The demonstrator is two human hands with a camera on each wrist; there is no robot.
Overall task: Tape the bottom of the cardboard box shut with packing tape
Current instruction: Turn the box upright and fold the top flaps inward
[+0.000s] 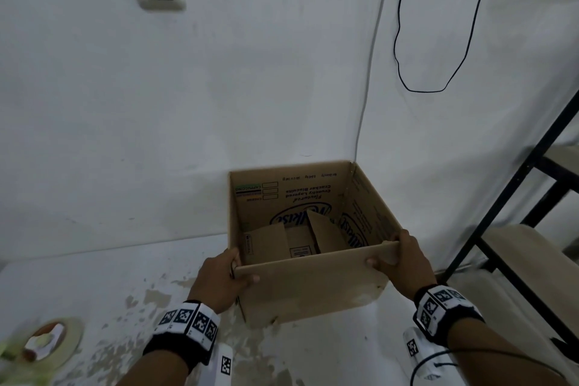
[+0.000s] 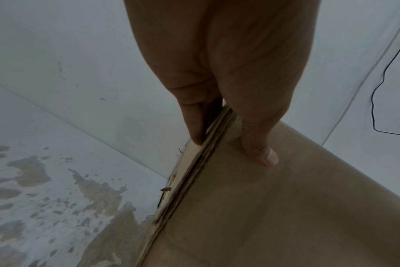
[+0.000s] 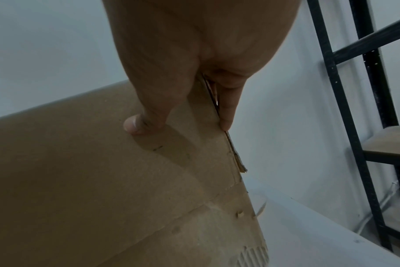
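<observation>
Cardboard box (image 1: 308,285) at lower centre is gripped at both near corners: left hand (image 1: 224,279), right hand (image 1: 404,262) (thumbs outside, fingers inside). Tape roll (image 1: 50,341) seen lower left.

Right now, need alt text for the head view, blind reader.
Seen from above, the left hand and the right hand grip the near corners of an open cardboard box, which stands on a worn white surface against a white wall. Loose cardboard flaps lie inside it; a roll of tape sits at lower left.
</observation>
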